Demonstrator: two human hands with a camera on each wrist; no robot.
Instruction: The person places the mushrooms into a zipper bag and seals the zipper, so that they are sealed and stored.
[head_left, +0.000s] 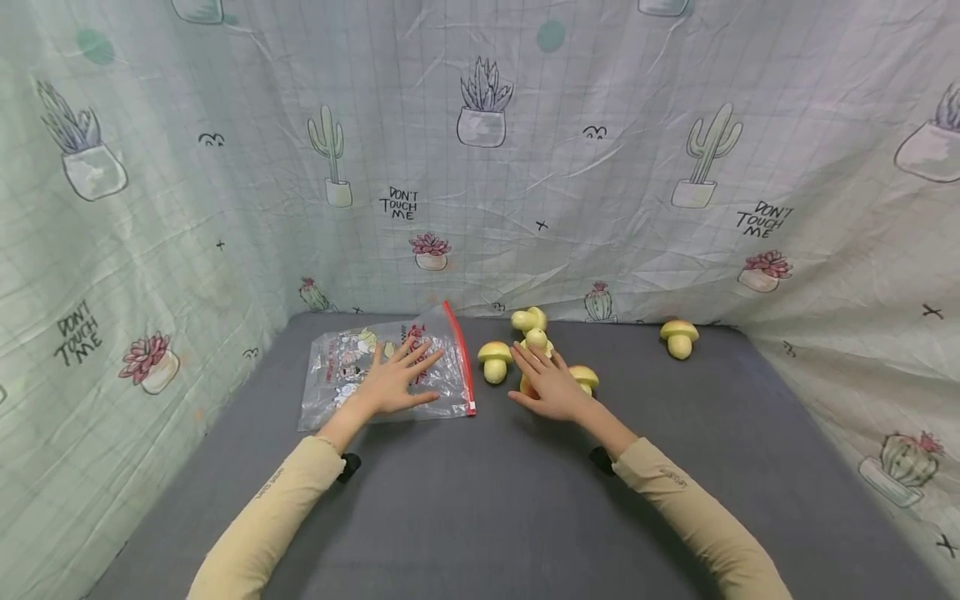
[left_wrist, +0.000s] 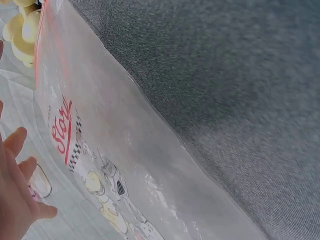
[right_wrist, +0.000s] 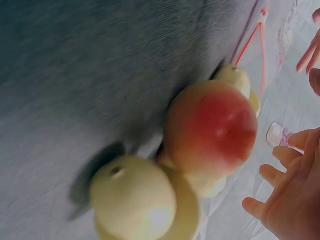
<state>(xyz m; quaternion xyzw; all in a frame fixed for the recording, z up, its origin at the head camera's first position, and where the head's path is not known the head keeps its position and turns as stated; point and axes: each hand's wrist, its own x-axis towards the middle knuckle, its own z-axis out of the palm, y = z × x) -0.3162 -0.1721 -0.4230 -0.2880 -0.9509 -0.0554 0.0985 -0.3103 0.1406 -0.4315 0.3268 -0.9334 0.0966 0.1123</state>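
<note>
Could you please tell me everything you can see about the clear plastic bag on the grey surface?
The plastic bag is a clear, crinkly zip pouch with cartoon prints and red lettering, and a red zip strip along its right edge. It lies flat on the grey surface, left of the yellow toy mushrooms. The left hand rests on it with fingers spread.

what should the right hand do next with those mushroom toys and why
Probably close the right hand on the mushroom toy beneath it. Its fingers are spread open over the cluster and grip nothing yet, while the left hand rests flat on the zip bag, which lies beside the toys on the grey mat and holds none of them.
</note>
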